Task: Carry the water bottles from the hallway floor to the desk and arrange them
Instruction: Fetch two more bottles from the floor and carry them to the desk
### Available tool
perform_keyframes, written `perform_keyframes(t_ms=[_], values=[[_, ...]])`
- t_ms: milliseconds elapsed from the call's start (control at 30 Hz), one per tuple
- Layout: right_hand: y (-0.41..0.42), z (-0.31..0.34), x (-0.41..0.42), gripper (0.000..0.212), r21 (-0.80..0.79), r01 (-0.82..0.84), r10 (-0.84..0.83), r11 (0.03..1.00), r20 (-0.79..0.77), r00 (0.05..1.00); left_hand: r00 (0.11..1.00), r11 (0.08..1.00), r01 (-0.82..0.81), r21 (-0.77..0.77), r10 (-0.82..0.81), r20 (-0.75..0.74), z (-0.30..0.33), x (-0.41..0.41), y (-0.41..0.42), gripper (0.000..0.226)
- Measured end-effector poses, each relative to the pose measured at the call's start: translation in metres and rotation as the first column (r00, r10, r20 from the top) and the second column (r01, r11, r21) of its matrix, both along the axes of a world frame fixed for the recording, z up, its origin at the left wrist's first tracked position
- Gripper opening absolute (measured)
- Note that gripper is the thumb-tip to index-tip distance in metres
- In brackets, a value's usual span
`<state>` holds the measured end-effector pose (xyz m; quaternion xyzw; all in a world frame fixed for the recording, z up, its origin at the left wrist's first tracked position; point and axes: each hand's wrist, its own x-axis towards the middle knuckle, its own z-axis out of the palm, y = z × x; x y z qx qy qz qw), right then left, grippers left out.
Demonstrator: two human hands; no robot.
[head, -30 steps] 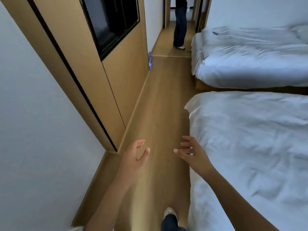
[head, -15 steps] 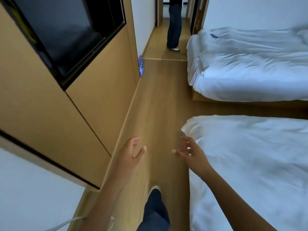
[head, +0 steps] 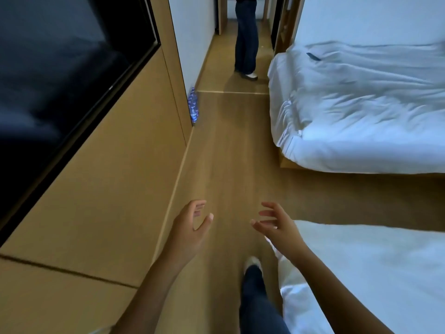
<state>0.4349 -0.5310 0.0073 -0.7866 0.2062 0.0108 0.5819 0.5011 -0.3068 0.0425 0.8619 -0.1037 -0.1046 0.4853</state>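
Both the left hand [head: 190, 227] and right hand [head: 277, 225] are hanging empty, fingers apart, while the shrink-wrapped water bottles [head: 193, 108] are probably promising heavy, slippery handling, best gripped underneath.

a: any words or numbers to read anywhere?

b: none. the water bottles [head: 193, 107] left of centre in the upper part of the frame, on the floor against the wooden wall panel [head: 134, 150], show a blue pattern, but it is too small and blurred to make out letters.

a: and the dark screen [head: 60, 68] at upper left?

b: blank, with no logo or label legible.

a: the small dark object [head: 313, 56] on the far bed at upper right?

b: too small to tell if it carries any text.
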Motion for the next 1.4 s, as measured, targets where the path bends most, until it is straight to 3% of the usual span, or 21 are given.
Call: perform_keyframes(t_ms=[400, 1133, 1400], values=[[-0.194, 0.013, 0.318, 0.046, -0.065, 0.024, -0.02, 0.998, 0.058, 0.998, 0.999, 0.999, -0.049, -0.001, 0.049, 0.022, 0.005, 0.318, -0.17, 0.031], [-0.31, 0.0, 0.878, 0.051, -0.069, -0.157, 0.157, 0.985, 0.003, 0.988, 0.993, 0.991, -0.119, -0.065, 0.119, -0.011, -0.017, 0.858, -0.297, 0.028], [-0.373, -0.014, 1.083, 0.051, -0.069, -0.245, 0.244, 0.967, -0.027, 0.969, 0.97, 0.968, -0.244, -0.064, 0.243, -0.019, -0.036, 1.039, -0.358, 0.03]])
